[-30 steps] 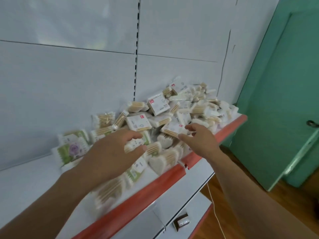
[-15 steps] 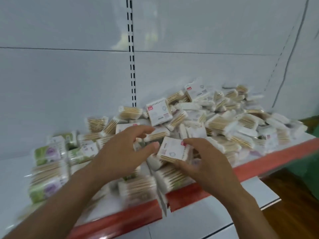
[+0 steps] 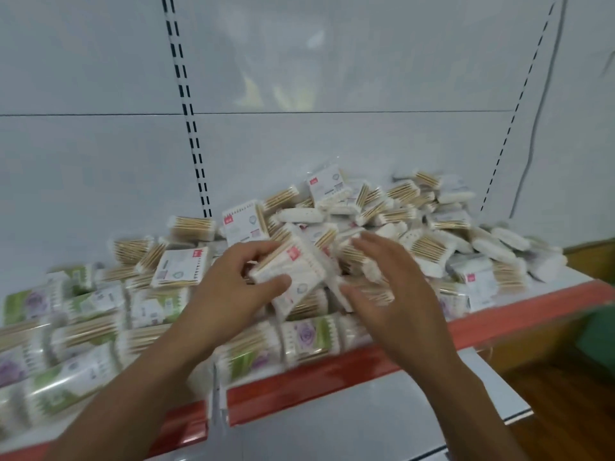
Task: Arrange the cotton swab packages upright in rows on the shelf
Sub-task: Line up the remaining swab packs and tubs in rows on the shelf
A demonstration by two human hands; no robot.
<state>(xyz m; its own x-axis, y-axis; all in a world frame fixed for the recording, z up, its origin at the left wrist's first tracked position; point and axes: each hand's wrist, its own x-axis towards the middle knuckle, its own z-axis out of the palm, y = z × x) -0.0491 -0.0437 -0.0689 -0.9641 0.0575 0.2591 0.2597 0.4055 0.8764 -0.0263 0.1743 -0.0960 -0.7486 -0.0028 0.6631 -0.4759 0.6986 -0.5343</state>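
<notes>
A loose heap of cotton swab packages (image 3: 392, 207) covers the white shelf, whose red front edge (image 3: 332, 374) runs across the view. My left hand (image 3: 229, 287) grips a white package with a red logo (image 3: 293, 271), thumb under it and fingers over its top edge. Just right of that package my right hand (image 3: 392, 287) hovers over the pile with fingers spread and relaxed, holding nothing. Green and purple labelled packages (image 3: 309, 337) lie along the front and left of the shelf.
The white back panel (image 3: 299, 134) with slotted uprights rises behind the heap. A lower white shelf (image 3: 366, 424) juts out under the red edge. Wooden floor (image 3: 572, 404) shows at the lower right.
The camera swung right and closer. The white package passed from my right hand to my left hand, and my right hand let go and spread its fingers.
</notes>
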